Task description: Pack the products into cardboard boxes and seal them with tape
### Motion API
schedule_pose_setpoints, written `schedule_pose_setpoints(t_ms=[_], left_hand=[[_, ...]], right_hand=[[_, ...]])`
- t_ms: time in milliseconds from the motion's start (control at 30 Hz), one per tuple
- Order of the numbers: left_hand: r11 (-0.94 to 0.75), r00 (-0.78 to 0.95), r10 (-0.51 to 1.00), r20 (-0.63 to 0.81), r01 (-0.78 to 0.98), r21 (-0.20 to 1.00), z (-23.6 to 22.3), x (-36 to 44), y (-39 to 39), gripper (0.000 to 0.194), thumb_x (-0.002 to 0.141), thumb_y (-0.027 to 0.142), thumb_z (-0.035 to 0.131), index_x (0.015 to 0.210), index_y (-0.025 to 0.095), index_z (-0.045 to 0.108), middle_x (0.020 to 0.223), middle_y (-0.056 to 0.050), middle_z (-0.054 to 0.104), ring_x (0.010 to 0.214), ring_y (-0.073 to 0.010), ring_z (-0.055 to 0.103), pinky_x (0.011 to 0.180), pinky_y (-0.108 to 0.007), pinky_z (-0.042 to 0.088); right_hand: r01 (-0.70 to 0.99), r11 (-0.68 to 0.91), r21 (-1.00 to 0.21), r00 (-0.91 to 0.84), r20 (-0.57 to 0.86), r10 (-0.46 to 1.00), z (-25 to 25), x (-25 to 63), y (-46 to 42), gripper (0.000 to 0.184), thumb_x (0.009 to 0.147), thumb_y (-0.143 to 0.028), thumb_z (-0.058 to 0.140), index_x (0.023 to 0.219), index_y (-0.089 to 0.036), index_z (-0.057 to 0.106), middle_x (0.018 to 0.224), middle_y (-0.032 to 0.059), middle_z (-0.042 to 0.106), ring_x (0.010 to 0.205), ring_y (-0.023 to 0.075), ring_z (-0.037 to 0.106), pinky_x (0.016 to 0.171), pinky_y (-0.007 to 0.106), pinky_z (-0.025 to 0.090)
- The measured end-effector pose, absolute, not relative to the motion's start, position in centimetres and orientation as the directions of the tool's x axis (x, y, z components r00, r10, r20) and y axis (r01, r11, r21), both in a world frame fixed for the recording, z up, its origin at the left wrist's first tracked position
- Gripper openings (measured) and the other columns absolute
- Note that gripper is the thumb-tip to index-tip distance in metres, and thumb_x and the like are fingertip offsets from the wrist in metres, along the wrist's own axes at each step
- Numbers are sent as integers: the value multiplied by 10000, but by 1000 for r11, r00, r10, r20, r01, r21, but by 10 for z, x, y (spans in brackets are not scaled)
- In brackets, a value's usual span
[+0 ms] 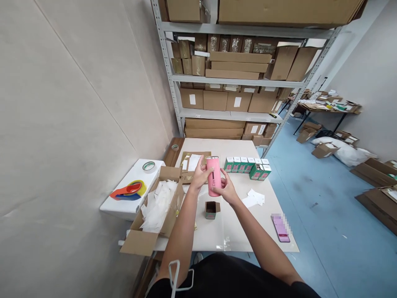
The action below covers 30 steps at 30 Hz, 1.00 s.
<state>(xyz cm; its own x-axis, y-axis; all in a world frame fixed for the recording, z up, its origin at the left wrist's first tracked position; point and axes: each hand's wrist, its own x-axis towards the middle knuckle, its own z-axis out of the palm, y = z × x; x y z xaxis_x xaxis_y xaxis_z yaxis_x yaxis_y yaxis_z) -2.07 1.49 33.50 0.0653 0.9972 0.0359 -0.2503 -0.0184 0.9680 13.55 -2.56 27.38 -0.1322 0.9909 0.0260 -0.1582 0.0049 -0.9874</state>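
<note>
I hold a pink tumbler (pixel 214 176) upright above the white table (pixel 235 231), between both hands. My left hand (pixel 200 174) grips its upper left side. My right hand (pixel 227 189) wraps its lower right side. Directly below the tumbler stands a small green box (pixel 212 210) with its top flaps open. A row of closed green and white boxes (pixel 248 166) lines the table behind the tumbler.
An open cardboard carton (pixel 161 207) of white wrapping sits at the table's left. A phone (pixel 281 227) and paper slips (pixel 254 198) lie to the right. Tape rolls (pixel 149 166), a coloured object (pixel 128 190), metal shelving (pixel 235 82) with cartons, boxes on the blue floor.
</note>
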Motion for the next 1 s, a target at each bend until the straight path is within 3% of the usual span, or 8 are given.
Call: schedule_pose_setpoints(t_ms=[100,300,467,600,667,800,900,1000], left_hand=[[-6,65,998,19,-199,980,329,-21,14,1204,701,356,939,1665,265,222,1243,-129,684,1117,-255,695,967,-410,573],[-12,124,991,43,-238,971,327,-23,12,1193,713,375,924,1665,260,214,1203,-129,716,1087,-271,707,954,-445,582],[-78,78,993,93,-178,981,333,-19,13,1263,636,334,975,1661,272,238,1357,-154,657,1243,-288,638,1037,-436,545],[-35,118,991,60,-203,979,336,-15,13,1298,640,358,974,1672,255,195,1227,-135,713,1111,-278,695,975,-452,575],[-58,139,987,85,-185,981,335,-13,13,1286,652,363,969,1674,265,195,1210,-126,713,1104,-268,695,975,-437,575],[-133,22,991,135,-98,986,329,-9,17,1314,620,342,985,1677,274,207,1179,-109,705,1082,-252,702,981,-399,568],[-121,38,991,129,-167,979,325,-10,18,1321,649,347,967,1687,270,153,1156,-101,718,1042,-242,719,977,-407,570],[-98,107,986,129,-259,961,323,-10,17,1260,707,389,934,1685,274,149,1247,-132,707,1139,-261,696,1005,-423,561]], right_hand=[[-81,37,-996,-69,42,997,272,138,-27,1227,584,-386,946,1618,-306,290,947,1,663,936,256,689,889,449,574],[-115,-14,-993,-218,12,976,272,142,-28,1216,638,-382,902,1645,-322,222,1063,32,677,962,249,686,908,461,557],[88,21,-996,-48,17,999,274,143,-29,1296,560,-377,944,1650,-304,248,970,-9,630,905,228,646,922,446,552],[-20,21,-1000,-184,24,983,278,148,-30,1255,642,-376,892,1668,-304,174,1033,21,668,946,234,670,926,445,556],[9,29,-1000,-146,27,989,279,150,-30,1254,624,-371,904,1662,-311,203,1003,10,663,899,226,664,899,442,565],[114,54,-992,-12,53,999,276,152,-32,1258,602,-390,921,1655,-317,236,1011,15,647,931,235,649,906,445,563],[12,62,-998,-137,60,989,275,152,-33,1240,652,-387,888,1666,-331,178,1107,44,664,998,244,665,918,440,560],[6,58,-998,-147,57,987,277,150,-36,1247,634,-371,891,1666,-325,192,1057,24,661,894,216,663,876,417,569]])
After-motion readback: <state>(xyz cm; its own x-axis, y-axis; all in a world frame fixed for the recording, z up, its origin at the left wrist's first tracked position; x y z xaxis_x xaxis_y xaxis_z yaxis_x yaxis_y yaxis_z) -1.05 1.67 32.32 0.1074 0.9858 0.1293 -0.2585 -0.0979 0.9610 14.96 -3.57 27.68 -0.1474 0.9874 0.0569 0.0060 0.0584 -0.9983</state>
